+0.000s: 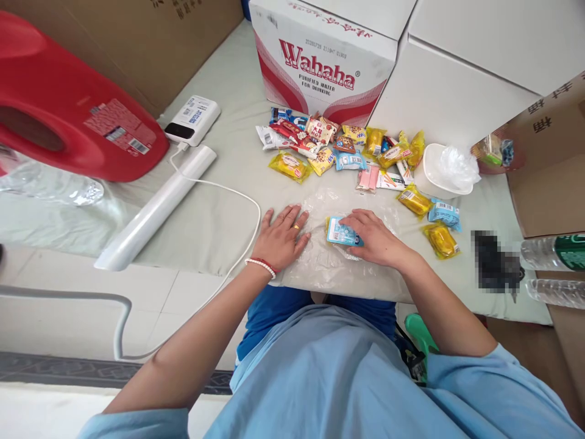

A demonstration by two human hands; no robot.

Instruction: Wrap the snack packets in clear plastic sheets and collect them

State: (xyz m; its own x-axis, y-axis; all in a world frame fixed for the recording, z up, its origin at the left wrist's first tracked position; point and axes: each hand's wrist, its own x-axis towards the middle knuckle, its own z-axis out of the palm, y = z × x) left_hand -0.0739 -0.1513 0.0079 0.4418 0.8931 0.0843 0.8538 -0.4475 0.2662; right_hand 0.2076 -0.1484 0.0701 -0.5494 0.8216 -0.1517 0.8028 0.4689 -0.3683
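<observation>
My left hand (pixel 282 236) lies flat and open on the left edge of a clear plastic bag (pixel 320 262) spread on the table's front edge. My right hand (pixel 372 236) rests on the bag too, fingers pressed on a light blue snack packet (pixel 340 232) that lies on or in the bag; a yellow packet peeks out beneath it. Behind the bag is a heap of several small wrapped snacks (pixel 338 152) in yellow, blue, red and pink. Three more packets (pixel 434 219) lie to the right of my right hand.
A Wahaha water carton (pixel 320 61) and white boxes (pixel 457 85) stand at the back. A white bowl with plastic (pixel 445 171) sits right of the snacks. At left are a red jug (pixel 68 110), a power bank (pixel 192 119), a white bar device (pixel 155 207) with cable. Water bottles (pixel 555 268) lie far right.
</observation>
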